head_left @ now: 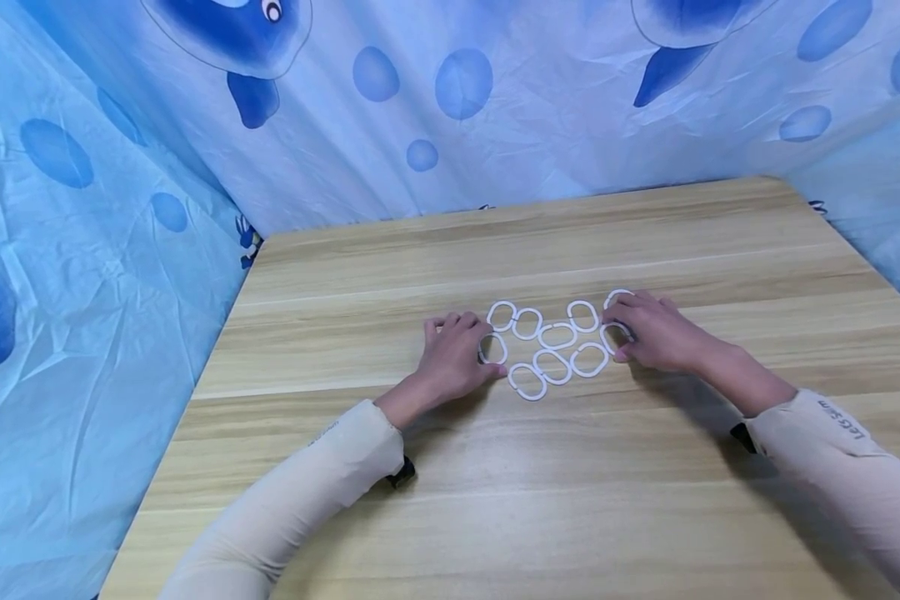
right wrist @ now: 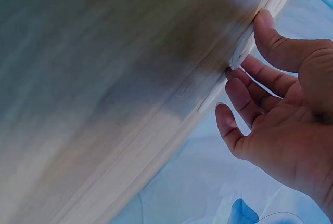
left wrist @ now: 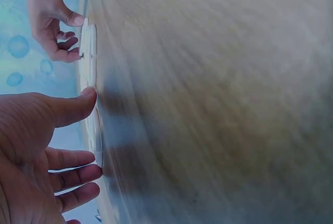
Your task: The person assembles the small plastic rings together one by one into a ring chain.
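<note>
White rings (head_left: 555, 348): about ten lie flat on the counter (head_left: 495, 500), roughly midway between its left and right edges, well in from the far edge.
Done: all seem set out in two uneven rows, many touching neighbours.
Left over: probably some tidying; bare wood shows between the rows toward the counter's left edge. Whether any rings are linked, I cannot tell.
Left hand (head_left: 456, 357): fingers parted and released, thumb and fingertips touching the ring nearest the left edge.
Right hand (head_left: 656, 333): fingers loosely bent, grasping nothing firmly, resting about the end rings toward the right edge and partly covering them.
Stage: late, I judge; only the two ends have hands on them.
</note>
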`<state>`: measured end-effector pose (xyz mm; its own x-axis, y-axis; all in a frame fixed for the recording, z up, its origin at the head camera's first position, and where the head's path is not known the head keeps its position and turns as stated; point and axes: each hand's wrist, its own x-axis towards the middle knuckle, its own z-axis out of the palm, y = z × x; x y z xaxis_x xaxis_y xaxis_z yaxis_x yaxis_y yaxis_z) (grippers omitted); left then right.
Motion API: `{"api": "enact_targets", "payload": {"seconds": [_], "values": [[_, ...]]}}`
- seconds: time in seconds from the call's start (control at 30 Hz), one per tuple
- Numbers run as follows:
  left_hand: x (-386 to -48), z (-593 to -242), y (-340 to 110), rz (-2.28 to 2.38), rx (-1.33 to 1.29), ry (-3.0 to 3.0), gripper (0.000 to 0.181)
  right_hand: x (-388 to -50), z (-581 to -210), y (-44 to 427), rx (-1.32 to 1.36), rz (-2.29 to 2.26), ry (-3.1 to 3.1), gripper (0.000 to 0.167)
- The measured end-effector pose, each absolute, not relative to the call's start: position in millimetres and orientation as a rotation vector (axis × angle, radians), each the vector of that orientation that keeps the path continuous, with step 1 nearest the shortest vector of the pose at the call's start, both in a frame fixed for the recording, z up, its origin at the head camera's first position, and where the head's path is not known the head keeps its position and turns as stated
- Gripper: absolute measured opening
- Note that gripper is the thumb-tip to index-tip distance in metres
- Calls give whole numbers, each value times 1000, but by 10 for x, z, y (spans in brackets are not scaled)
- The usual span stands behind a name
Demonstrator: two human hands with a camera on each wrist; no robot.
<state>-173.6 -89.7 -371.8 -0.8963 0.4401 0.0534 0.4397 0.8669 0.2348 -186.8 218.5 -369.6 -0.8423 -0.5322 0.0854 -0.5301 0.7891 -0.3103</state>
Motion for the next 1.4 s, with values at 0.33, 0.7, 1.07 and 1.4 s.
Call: {"api": "enact_targets", "payload": {"seconds": [0.33,0.7,1.07,1.4], "values": [[-1754,-3728,-857,389,799,3043,49,-1876,-3725,2203,-882,-512,2967,49],[-1792,-3630,-816,236,803,2936,47,-1848,-3724,2220,-900,-508,2986,49],[-1821,-3590,-863,153,720,2978,47,-1836,-3726,2215,-944,-390,3022,40],[-1833,-3612,-923,278,676,3020,44,-1850,-3708,2202,-1021,-193,3079,38]]}}
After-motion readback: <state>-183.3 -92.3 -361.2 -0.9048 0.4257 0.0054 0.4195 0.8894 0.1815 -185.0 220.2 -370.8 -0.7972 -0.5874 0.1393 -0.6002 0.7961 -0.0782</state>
